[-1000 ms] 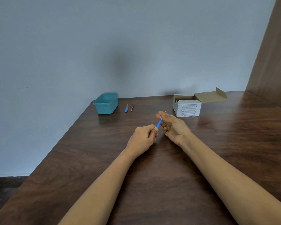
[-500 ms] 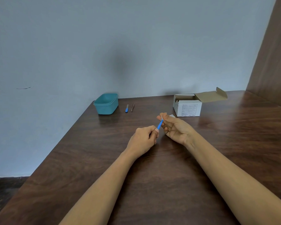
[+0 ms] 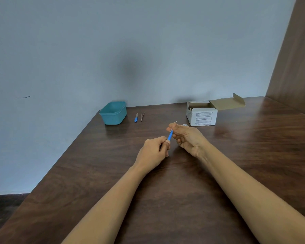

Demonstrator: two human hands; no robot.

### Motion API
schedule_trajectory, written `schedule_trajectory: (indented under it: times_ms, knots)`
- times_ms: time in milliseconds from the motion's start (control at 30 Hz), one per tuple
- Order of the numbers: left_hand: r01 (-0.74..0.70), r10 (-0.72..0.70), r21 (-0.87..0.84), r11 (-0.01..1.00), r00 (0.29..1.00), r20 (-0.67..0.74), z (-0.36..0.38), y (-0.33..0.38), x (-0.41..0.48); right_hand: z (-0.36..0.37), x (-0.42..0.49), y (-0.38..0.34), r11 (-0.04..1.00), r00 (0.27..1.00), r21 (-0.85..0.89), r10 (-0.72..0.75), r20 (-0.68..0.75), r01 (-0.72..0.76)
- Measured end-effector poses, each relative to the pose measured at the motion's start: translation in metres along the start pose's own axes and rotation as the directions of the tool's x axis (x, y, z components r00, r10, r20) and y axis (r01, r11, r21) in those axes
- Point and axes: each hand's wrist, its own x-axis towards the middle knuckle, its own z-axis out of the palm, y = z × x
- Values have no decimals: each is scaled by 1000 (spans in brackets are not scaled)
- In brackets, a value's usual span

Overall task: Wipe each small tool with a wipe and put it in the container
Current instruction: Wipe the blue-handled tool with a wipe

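My left hand (image 3: 154, 149) pinches the lower end of a small blue-handled tool (image 3: 170, 135) above the middle of the table. My right hand (image 3: 187, 137) curls around the tool's upper end, with a bit of white wipe (image 3: 184, 125) showing behind its fingers. The tool's thin tip (image 3: 175, 122) sticks out above the right hand. A teal container (image 3: 114, 112) stands at the table's far left corner. Beside it lie another blue-handled tool (image 3: 136, 117) and a pair of thin tweezers (image 3: 142, 116).
An open white cardboard box (image 3: 202, 115) with its flap folded back stands at the far right of the dark wooden table (image 3: 165, 191). A grey wall runs behind, and a brown panel (image 3: 294, 55) rises on the right.
My right hand has slid slightly down and left along the tool, covering more of its upper part. My left hand has hardly moved.
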Motion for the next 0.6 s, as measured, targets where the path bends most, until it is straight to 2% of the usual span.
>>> schedule_trajectory:
  times_ms: [133,367,600]
  knots:
    - [-1,0,-21,1000,1000,-8,0,1,1,-3,0,-2,1000,996,-23,22,91,-20]
    - [-8,7,-24,1000,1000,-14,0,-1,1,3,2,5,999,998,-31,-27,-65,25]
    - [4,-4,-29,1000,1000,-11,0,0,0,-2,0,-1,998,995,-60,27,93,-21]
